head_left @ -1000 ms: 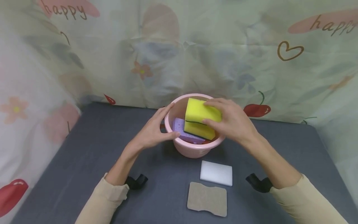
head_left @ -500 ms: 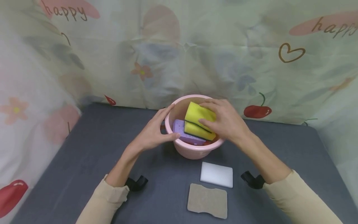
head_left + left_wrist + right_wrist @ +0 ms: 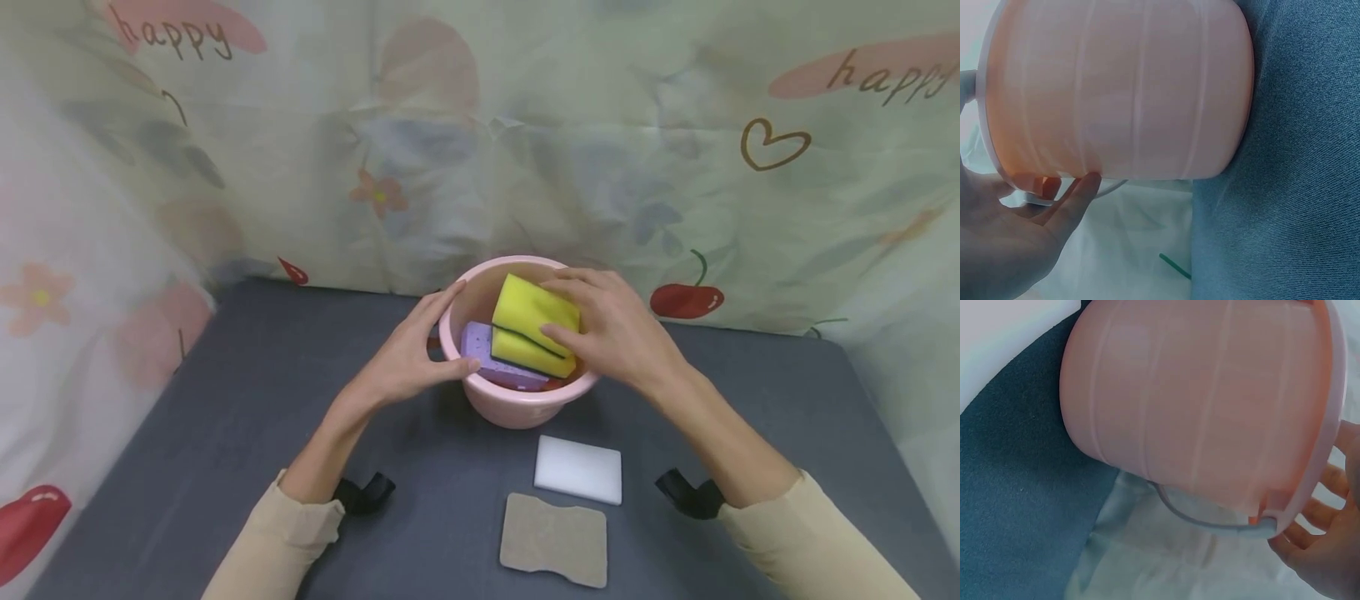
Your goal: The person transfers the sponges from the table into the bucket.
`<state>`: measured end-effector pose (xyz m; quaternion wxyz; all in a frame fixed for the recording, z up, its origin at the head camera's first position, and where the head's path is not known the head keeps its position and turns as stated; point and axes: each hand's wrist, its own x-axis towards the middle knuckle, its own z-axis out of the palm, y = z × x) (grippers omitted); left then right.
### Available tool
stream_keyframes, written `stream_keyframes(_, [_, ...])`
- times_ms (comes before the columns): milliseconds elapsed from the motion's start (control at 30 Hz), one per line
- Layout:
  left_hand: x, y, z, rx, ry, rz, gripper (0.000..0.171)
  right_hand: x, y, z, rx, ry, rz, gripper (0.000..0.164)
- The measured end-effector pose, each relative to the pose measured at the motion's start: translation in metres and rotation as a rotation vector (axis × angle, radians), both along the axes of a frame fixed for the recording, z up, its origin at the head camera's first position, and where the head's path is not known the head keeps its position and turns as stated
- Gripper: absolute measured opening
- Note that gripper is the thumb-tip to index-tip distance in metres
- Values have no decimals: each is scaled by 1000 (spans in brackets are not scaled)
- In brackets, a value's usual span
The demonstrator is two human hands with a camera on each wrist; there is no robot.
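A pink bucket stands upright near the back of the table. My left hand holds its left side, with the thumb over the rim and the fingers around the outside wall. Inside the bucket, my right hand grips the upper yellow sponge, thumb on its near face; the far fingertips are partly hidden. That sponge leans on a lower yellow sponge, both with dark scouring layers. Under them lies a purple speckled sponge, with a bit of something red below.
In front of the bucket lie a white rectangular sponge and a greyish-beige pad with notched long sides. The bucket's thin handle hangs down along its far side. A patterned curtain borders the dark table behind.
The upper yellow sponge and my right hand have dropped a little lower into the bucket, and the sponge now tilts down to the right. My left hand stays on the bucket.
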<state>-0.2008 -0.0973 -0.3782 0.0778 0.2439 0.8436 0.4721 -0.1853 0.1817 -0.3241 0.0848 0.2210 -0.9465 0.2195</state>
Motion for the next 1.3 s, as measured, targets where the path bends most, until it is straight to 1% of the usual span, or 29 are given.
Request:
stream_keyframes(200, [1,0,1,-6,2,9,100,13,12,1,-46,-18,-16,57])
stream_keyframes(367, [1,2,1,-2,1,12,98,27,26,1,-72,9,-52,58])
stream_keyframes(467, [1,2,2,-1,6,16,96,33,33,-1,-73,22,-68,58])
stream_keyframes(667, [2,2,2,-17,2,18,94,42,44,-5,-64,8,-89,59])
stream_keyframes(900, [2,2,1,-9,8,18,94,54,57,-10,-72,40,-94,59])
stream_keyframes(1133, [2,1,1,9,8,18,94,62,66,-18,-57,-7,-138,62])
stream_keyframes(1300, [2,1,-1,20,3,13,94,69,72,-29,-74,-26,-153,61])
